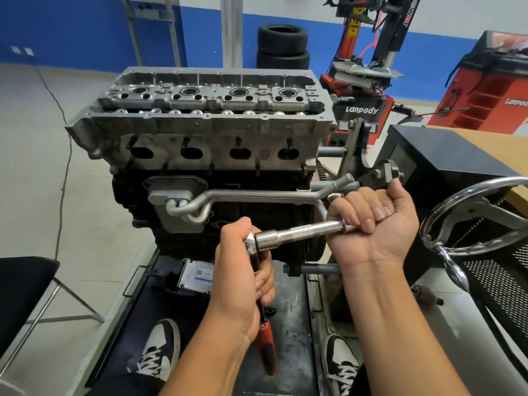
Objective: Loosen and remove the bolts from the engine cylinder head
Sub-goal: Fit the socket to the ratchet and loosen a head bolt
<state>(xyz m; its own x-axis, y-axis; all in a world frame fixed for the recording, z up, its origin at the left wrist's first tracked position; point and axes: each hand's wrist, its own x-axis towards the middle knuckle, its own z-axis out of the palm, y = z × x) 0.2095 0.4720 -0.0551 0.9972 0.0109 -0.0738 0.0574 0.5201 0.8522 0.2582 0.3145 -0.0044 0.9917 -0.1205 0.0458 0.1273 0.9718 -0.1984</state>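
Workshop floor grey, blue-banded wall behind, stacked tyres [283,47] and red tyre changer [368,67] at back. Engine [217,172] upright on stand, cylinder head [205,110] on top, well above both hands. Left hand [243,270] wraps ratchet [264,318] near its head, red grip poking out below palm. Right hand [374,221] clenched round far end of extension bar [303,232], which sits in ratchet head. Socket probably hidden inside right fist. Chrome handwheel [468,212] just right of right hand.
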